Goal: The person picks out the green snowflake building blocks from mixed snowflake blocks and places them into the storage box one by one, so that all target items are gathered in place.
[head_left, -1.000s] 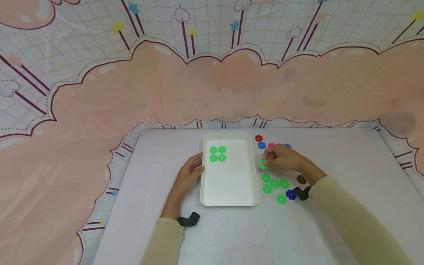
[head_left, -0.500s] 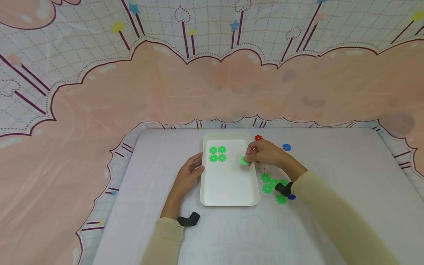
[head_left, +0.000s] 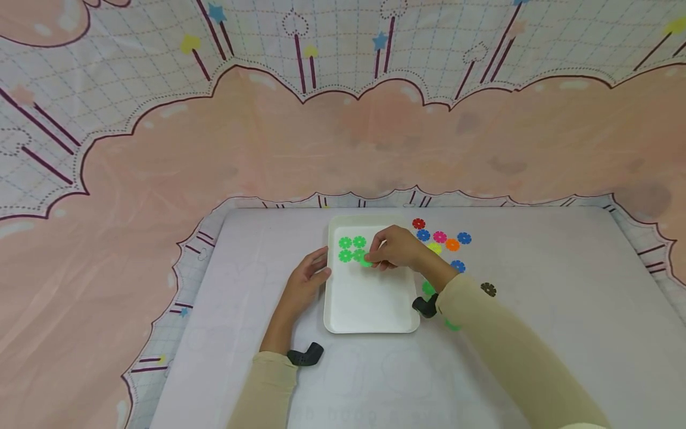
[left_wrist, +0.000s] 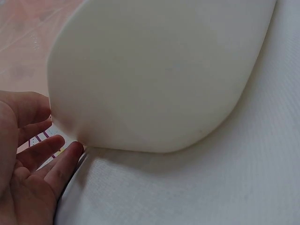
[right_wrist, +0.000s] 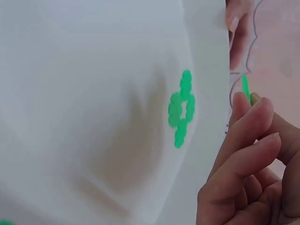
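Note:
My right hand (head_left: 398,247) is over the white tray (head_left: 370,307), pinching a green notched plastic disc (right_wrist: 245,86) between thumb and fingertip. In the right wrist view that disc stands edge-on, apart from the tray floor. Four-square, several matching green discs (head_left: 345,243) lie grouped in the tray's upper left, and the held disc overlaps their lower right one in the head view. At the tray's left side is my left hand (head_left: 304,279), its fingers loosely extended. The left wrist view has its fingertips (left_wrist: 75,148) touching the tray's rim.
Right of the tray, loose discs lie on the white tabletop (head_left: 557,262): a red one (head_left: 418,224), a pink one (head_left: 439,237), an orange one (head_left: 452,245), several blue and a brown one (head_left: 488,289). My right forearm covers some green discs. A printed cloth (head_left: 375,149) hangs behind.
My right hand has carried the green disc left from the table, across the tray's right rim, to beside the grouped discs. My left hand has stayed at the tray's left side.

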A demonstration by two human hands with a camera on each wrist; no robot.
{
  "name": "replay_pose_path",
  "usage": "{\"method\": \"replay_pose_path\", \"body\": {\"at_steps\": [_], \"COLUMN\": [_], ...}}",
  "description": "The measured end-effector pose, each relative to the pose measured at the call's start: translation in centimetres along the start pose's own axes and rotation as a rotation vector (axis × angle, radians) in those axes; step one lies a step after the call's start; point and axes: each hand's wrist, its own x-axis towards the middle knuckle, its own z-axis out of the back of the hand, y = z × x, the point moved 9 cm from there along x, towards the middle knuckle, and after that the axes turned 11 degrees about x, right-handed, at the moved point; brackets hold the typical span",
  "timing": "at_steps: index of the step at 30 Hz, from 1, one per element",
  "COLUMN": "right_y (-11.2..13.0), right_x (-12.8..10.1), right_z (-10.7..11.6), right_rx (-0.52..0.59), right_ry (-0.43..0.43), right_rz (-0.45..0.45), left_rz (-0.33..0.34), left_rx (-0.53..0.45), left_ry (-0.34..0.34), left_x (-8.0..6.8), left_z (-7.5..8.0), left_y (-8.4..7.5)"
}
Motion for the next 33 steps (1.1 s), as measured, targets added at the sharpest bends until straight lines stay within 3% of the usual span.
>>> {"method": "replay_pose_path", "body": {"at_steps": [12, 21, 33], "right_y": [-1.0, -1.4, -1.6], "right_x": [2.0, 2.2, 3.0], "right_z": [-2.3, -3.1, -3.8], "right_rx": [0.047, 0.119, 0.053], "right_ry": [-0.039, -0.043, -0.079], "right_rz": [-0.019, -0.055, -0.016], "left_rz": [0.005, -0.018, 0.000], "left_rx": [0.001, 0.005, 0.025], "left_ry": [0.009, 0.007, 0.001], "left_x": [0.1, 0.2, 0.2], "left_z": [0.0, -0.1, 0.0], "left_y": [0.2, 0.0, 0.2]}}
